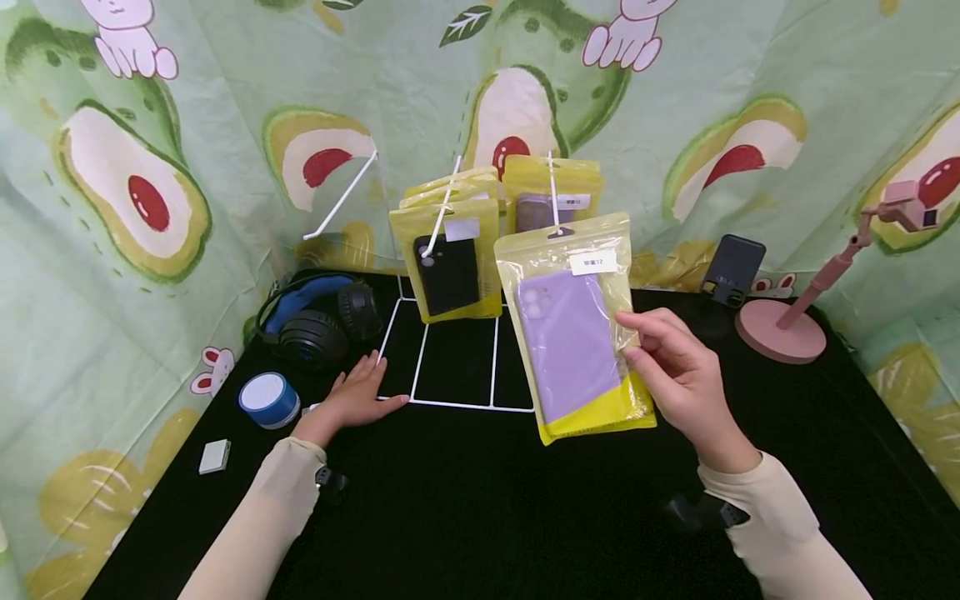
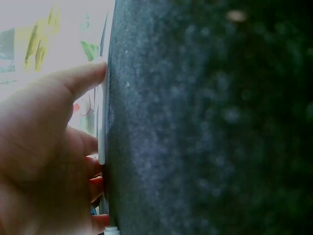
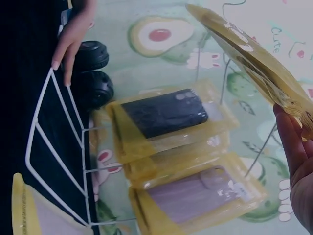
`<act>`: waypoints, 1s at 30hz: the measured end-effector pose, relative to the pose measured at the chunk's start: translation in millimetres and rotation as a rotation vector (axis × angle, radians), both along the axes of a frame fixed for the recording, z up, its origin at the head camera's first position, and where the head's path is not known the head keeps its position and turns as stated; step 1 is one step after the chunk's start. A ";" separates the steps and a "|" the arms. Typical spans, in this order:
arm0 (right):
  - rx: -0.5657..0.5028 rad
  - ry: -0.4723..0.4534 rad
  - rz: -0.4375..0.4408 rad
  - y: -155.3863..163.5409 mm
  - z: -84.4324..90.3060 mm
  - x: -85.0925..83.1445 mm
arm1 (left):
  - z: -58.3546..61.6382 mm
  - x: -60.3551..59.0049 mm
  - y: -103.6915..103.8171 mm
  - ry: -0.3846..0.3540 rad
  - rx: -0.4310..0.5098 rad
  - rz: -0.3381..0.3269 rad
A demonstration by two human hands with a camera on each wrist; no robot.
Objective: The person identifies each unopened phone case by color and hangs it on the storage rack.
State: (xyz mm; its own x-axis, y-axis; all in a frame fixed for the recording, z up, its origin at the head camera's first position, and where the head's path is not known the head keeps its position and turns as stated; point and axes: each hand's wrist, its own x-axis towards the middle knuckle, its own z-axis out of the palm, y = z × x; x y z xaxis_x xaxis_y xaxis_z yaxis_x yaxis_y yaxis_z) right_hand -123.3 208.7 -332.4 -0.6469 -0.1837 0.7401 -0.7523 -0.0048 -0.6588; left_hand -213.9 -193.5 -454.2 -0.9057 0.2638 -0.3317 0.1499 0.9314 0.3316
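Note:
My right hand [image 1: 678, 367] pinches the right edge of a yellow-and-clear bag holding a purple phone case [image 1: 570, 342]. That bag's top hole lines up with the tip of a white hook; whether the hook passes through, I cannot tell. In the right wrist view a yellow bag [image 3: 259, 63] is seen nearly edge-on at my fingers. My left hand [image 1: 356, 396] rests with spread fingers on the left front corner of the white wire rack [image 1: 453, 405]. Its thumb touches the white wire [image 2: 101, 122] in the left wrist view.
Bagged black phone cases [image 1: 447, 267] hang on the middle hook, and another purple one [image 1: 534, 212] hangs behind. The left hook [image 1: 341, 196] is bare. Headphones [image 1: 315, 325], a blue round object [image 1: 268, 400] and a small white box [image 1: 214, 457] lie left; a pink stand [image 1: 783, 329] stands right.

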 end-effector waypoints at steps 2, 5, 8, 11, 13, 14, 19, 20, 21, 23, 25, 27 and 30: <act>-0.003 -0.015 -0.014 -0.6 -3.2 -3.4 | 0.8 0.8 0.4 -0.002 0.005 0.001; 0.002 -0.056 -0.050 -1.4 -7.0 -10.1 | 2.1 1.3 0.3 0.004 0.006 -0.003; 0.017 -0.096 -0.094 -3.2 -9.4 -20.7 | 2.8 0.6 -0.3 0.015 -0.005 -0.007; 0.033 -0.103 -0.153 -5.2 -12.2 -35.9 | 2.6 -0.3 -0.4 0.023 -0.008 -0.012; 0.040 -0.105 -0.193 -5.6 -14.4 -47.2 | 1.5 -0.7 -0.5 0.021 -0.008 -0.013; 0.042 -0.104 -0.214 -6.0 -15.2 -53.0 | 0.9 -0.9 -0.5 0.019 -0.006 -0.014; 0.031 -0.121 -0.280 -11.7 -13.1 -74.6 | -1.9 -2.0 -1.3 0.013 0.000 -0.014; 0.029 -0.121 -0.287 -13.9 -11.1 -76.8 | -2.0 -2.0 -1.5 0.013 0.000 -0.014; 0.026 -0.122 -0.292 -15.8 -9.3 -78.8 | -2.0 -2.1 -1.6 0.014 0.001 -0.014; 0.016 -0.123 -0.296 -20.1 -5.3 -82.0 | -1.6 -1.8 -1.9 0.018 0.002 -0.015; 0.018 -0.130 -0.306 -23.4 -3.1 -85.5 | -1.2 -1.4 -2.1 0.022 0.001 -0.016; 0.012 -0.144 -0.308 -25.0 -3.7 -89.4 | -0.9 -1.1 -2.3 0.024 0.000 -0.015; -0.009 -0.185 -0.301 -24.6 -8.6 -94.1 | -0.5 -0.3 -1.6 0.023 -0.002 -0.014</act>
